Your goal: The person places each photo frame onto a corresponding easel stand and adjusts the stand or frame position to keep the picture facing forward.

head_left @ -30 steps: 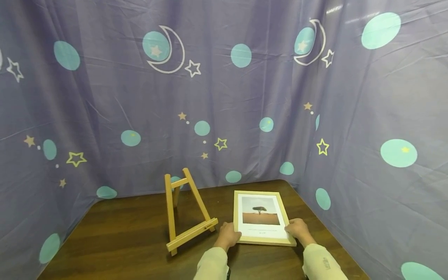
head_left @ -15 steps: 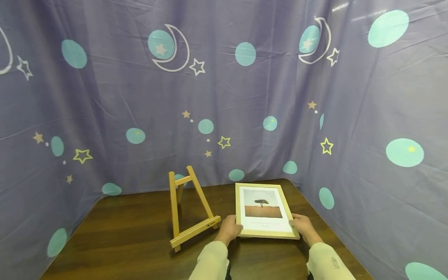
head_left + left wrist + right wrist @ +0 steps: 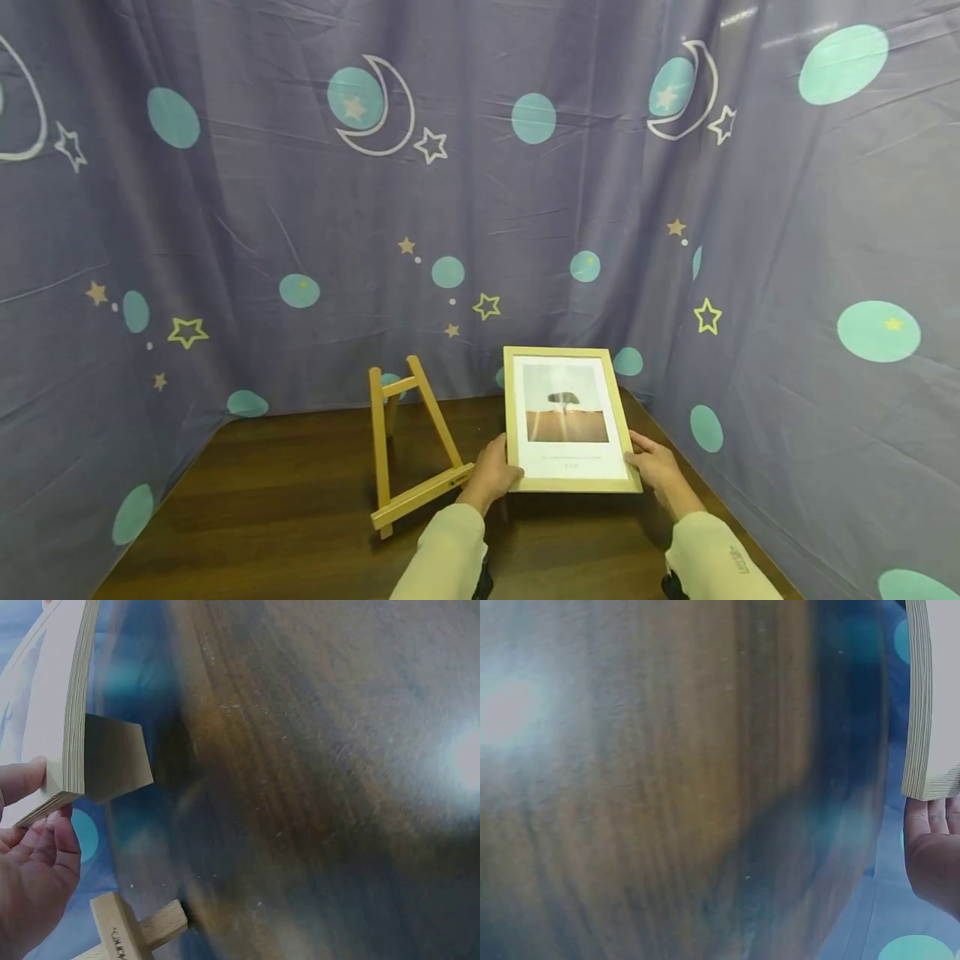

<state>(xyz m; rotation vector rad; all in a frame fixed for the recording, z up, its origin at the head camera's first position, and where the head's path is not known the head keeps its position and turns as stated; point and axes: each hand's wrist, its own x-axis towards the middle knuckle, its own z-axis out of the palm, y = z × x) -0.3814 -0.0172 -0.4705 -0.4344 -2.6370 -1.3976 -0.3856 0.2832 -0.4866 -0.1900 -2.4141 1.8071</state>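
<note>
A picture frame of pale wood, with a print of a lone tree, is held off the table between both hands, its top tilted up. My left hand grips its left side near the lower corner, thumb in front and fingers behind, as the left wrist view shows. On the opposite side, my right hand holds the lower right edge, its fingers partly hidden behind. A back flap sticks out behind the frame. Just left of the left hand stands a small wooden easel with a ledge across its front.
The brown wooden table carries the easel. A purple curtain with moons, stars and teal dots hangs behind the table and along both sides, close to its far edge.
Both hands have raised the picture frame from lying nearly flat near the table to a steeper tilt, its top edge higher. The easel stays in place while the head view shifts slightly.
</note>
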